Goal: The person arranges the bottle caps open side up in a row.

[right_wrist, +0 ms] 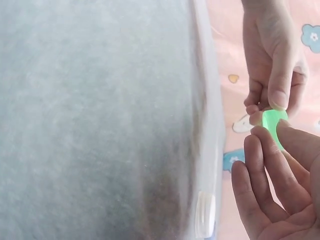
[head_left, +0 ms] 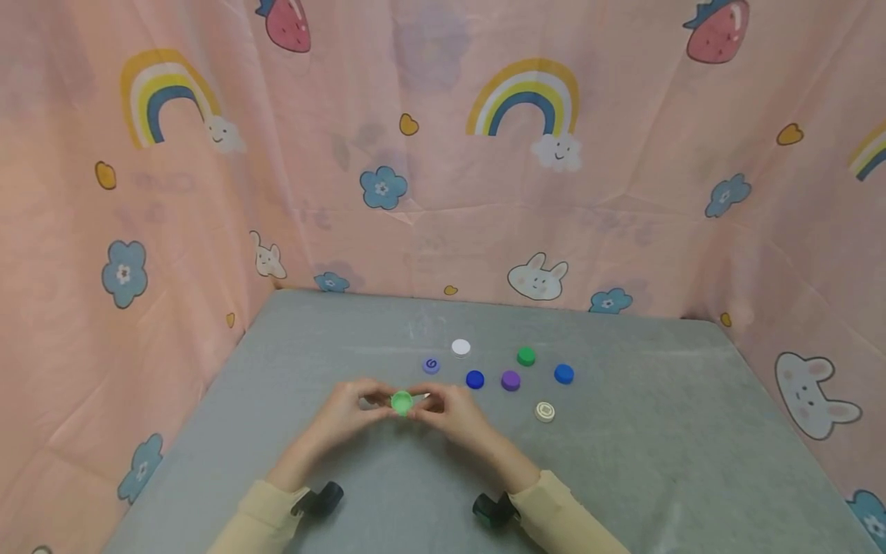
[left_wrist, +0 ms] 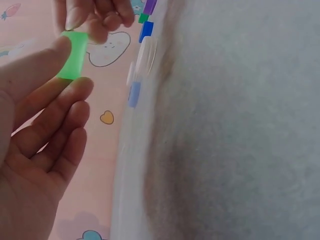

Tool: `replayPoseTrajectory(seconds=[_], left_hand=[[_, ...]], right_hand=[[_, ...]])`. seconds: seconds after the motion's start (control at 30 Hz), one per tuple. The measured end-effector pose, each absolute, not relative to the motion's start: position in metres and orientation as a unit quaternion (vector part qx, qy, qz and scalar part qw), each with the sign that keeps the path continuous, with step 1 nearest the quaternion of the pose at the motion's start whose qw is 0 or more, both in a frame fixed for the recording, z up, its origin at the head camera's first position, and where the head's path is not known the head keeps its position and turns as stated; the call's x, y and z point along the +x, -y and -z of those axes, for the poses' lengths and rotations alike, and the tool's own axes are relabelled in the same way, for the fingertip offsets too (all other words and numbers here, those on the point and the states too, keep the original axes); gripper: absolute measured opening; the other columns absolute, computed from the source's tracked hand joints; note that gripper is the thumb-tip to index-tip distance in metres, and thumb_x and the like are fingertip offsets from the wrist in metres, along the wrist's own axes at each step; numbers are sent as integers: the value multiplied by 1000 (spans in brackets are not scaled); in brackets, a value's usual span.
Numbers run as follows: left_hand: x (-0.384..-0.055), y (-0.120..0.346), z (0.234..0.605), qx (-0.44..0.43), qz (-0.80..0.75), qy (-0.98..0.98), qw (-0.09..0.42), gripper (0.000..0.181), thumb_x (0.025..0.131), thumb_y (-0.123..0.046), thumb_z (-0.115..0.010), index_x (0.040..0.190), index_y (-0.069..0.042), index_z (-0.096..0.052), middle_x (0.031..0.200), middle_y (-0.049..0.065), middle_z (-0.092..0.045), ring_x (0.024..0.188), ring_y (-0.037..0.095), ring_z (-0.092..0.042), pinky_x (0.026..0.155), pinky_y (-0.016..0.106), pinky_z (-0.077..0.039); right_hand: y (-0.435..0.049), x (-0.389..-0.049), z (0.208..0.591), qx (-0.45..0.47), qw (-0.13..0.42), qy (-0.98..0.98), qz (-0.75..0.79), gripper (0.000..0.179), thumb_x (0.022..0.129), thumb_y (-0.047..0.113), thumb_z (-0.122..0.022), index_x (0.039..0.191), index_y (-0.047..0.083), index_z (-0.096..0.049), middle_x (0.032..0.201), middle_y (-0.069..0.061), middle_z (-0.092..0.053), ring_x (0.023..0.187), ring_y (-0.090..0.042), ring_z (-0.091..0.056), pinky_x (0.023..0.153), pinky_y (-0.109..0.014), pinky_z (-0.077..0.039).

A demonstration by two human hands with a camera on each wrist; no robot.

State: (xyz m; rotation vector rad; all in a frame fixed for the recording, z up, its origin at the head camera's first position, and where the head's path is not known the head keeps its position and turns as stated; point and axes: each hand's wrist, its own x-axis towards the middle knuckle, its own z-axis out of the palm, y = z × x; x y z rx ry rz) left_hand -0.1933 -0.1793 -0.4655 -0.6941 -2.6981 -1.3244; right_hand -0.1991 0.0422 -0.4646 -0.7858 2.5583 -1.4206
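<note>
A light green bottle cap (head_left: 401,403) is held up between both hands, its hollow side facing the head camera. My left hand (head_left: 351,409) pinches its left side with thumb and fingertips. From the other side, my right hand (head_left: 451,408) grips it the same way. In the left wrist view the green cap (left_wrist: 75,55) shows edge-on, raised off the table, with the left thumb across it. The right wrist view has both thumbs at the cap (right_wrist: 273,125), while the other right fingers fan out loosely.
Beyond the hands on the grey table (head_left: 623,462) lie a white cap (head_left: 461,348), a lavender cap (head_left: 431,365), a dark blue cap (head_left: 474,379), a purple cap (head_left: 511,380), a green cap (head_left: 526,355), a blue cap (head_left: 564,374) and a cream cap (head_left: 544,412). Pink curtain (head_left: 457,223) surrounds it.
</note>
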Motion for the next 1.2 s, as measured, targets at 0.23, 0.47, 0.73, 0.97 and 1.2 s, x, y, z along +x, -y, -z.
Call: replayPoseTrajectory(seconds=[0.23,0.47,0.73,0.97,1.2], left_hand=[[-197,184,465,-242,425,872,5,23,79,-33,-75,99,-23,-72,94,-9,-70,84,7,-63,75,30,-51],[-201,196,469,-228,444,865,-39,20,80,-29,-76,98,-21,-73,92,-6,-71,83,7,-63,79,28,-51],[-205,214,469,-217,470,850,-95,22,80,-25,-76,100,-17,-71,97,-1,-71,88,10,-66,80,25,-51],[-207,231,468,-230,484,837,-113,27,79,-21,-77,102,-9,-71,98,6,-72,88,13,-67,77,23,-52],[-206,246,473,-235,479,837,-125,28,77,-18,-78,101,-6,-71,96,8,-72,85,10,-68,76,23,-53]], right_hand=[[-37,-200,473,-266,26,-846,462,27,82,25,-74,107,13,-69,83,-1,-74,75,-9,-69,66,-18,-52],[-22,-196,476,-244,1,-865,439,26,80,25,-76,103,13,-72,82,1,-73,73,-6,-68,63,-16,-51],[2,-191,478,-229,-20,-866,444,23,79,17,-77,99,7,-72,78,-4,-73,69,-9,-68,62,-17,-51],[19,-193,481,-223,1,-862,455,23,77,15,-78,97,5,-73,80,-5,-74,70,-10,-69,62,-15,-50],[31,-194,485,-231,13,-869,437,23,76,18,-79,96,8,-73,78,-2,-74,68,-4,-67,60,-13,-48]])
